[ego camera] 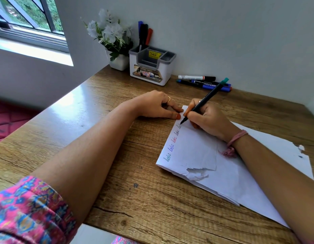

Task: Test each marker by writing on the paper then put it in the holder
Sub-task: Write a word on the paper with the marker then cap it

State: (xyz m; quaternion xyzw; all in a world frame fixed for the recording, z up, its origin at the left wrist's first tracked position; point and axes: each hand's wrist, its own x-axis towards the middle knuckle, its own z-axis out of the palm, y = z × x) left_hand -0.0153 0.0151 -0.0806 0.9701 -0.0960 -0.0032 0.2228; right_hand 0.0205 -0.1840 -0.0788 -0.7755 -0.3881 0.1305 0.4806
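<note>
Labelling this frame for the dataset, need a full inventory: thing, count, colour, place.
desk: 1, brown wood grain, fills the lower view.
paper: 1 folded white sheet, torn in places, desk right; a row of test words along its left edge.
pen in use: 1, black with teal end, tip on the paper's far corner.
holder: 1, white with grey insert, desk back by the wall.
markers in holder: 3, blue, black, red, upright in a back compartment.
markers on desk: about 4, white, black and blue, lying right of the holder.
flower pot: 1, white, white flowers, left of holder.
window: 1, barred, top left.
left hand: rests beside the paper's corner, ring on.
right hand: writing, pink thread at the wrist.
</note>
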